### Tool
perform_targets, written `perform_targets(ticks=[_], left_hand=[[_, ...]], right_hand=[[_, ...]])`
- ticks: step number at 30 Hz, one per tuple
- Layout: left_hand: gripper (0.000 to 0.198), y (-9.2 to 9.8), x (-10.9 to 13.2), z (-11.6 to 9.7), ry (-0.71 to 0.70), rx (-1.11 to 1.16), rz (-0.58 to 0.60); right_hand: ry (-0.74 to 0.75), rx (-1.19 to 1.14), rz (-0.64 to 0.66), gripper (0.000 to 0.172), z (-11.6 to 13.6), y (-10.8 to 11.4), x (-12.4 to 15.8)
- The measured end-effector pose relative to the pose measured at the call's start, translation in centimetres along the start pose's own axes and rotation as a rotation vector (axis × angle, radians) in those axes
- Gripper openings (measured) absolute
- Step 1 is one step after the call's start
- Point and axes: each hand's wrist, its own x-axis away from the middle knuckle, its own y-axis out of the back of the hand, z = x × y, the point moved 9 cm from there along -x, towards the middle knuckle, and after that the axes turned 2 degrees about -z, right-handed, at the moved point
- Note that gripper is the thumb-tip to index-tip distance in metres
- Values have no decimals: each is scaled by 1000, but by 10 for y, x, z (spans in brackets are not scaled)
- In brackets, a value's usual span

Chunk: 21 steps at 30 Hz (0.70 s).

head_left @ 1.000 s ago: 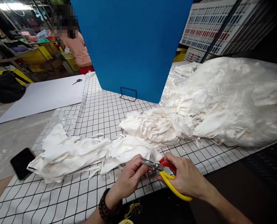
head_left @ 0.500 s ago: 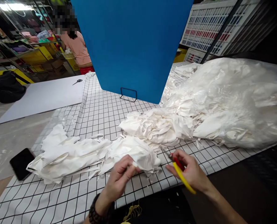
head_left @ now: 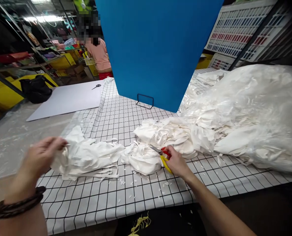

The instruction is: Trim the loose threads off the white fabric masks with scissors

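My right hand (head_left: 177,164) is closed round scissors (head_left: 165,163) with one red and one yellow handle, their blades pointing left over a small white cloth heap (head_left: 146,162). Out to the left, my left hand (head_left: 39,160) pinches a white cloth piece (head_left: 59,161) at the edge of the left cloth pile (head_left: 91,154); motion blurs its lower part. Thin straps trail from that pile toward the front. Small white clippings (head_left: 122,182) lie scattered on the grid-patterned tablecloth (head_left: 87,203).
A blue board (head_left: 155,49) stands upright on a black wire stand (head_left: 145,101). A large clear bag of white cloth (head_left: 263,114) fills the right side. Dark scissors (head_left: 96,87) lie on a white sheet (head_left: 69,98), near a black bag (head_left: 36,88). A person in pink (head_left: 100,55) stands behind.
My left hand has moved from the middle heap far left to the left pile. My right hand, with the scissors, has shifted slightly left and up. The view has turned left.
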Motion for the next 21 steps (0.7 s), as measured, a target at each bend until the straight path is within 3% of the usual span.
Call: perform_targets(ticks=[2, 3, 5, 6, 7, 9, 11, 12, 15, 17, 19, 21], left_hand=[[47, -39, 9, -1, 47, -240, 221], [50, -52, 18, -9, 35, -298, 251], [57, -74, 44, -37, -27, -238, 259], [55, -90, 62, -55, -65, -116, 331], [53, -109, 83, -77, -111, 54, 445], [53, -153, 139, -122, -170, 394, 845], [63, -188, 195, -160, -76, 707, 1254], [67, -202, 213, -173, 31, 852, 1365], [66, -236, 244, -202, 299, 1113, 1497], [53, -251, 256, -215, 418, 1185, 1555], [34, -260, 262, -223, 520, 1254, 1585], [27, -264, 265, -225, 601, 1308, 1591]], right_hand=[[33, 23, 17, 13, 6, -13, -9], [49, 29, 23, 14, 8, -16, -11], [71, 44, 17, 17, 12, -13, -10], [76, 53, 1, 19, 15, -6, -6], [84, 51, -16, 20, 18, 2, 0], [111, -6, -22, 21, 30, 19, 20], [144, -141, 65, 22, 47, 28, 47], [146, -208, 146, 22, 56, 27, 61], [109, -336, 413, 24, 80, 7, 99], [70, -385, 543, 25, 88, -9, 115], [47, -394, 587, 26, 89, -21, 120], [54, -336, 566, 26, 82, -23, 121]])
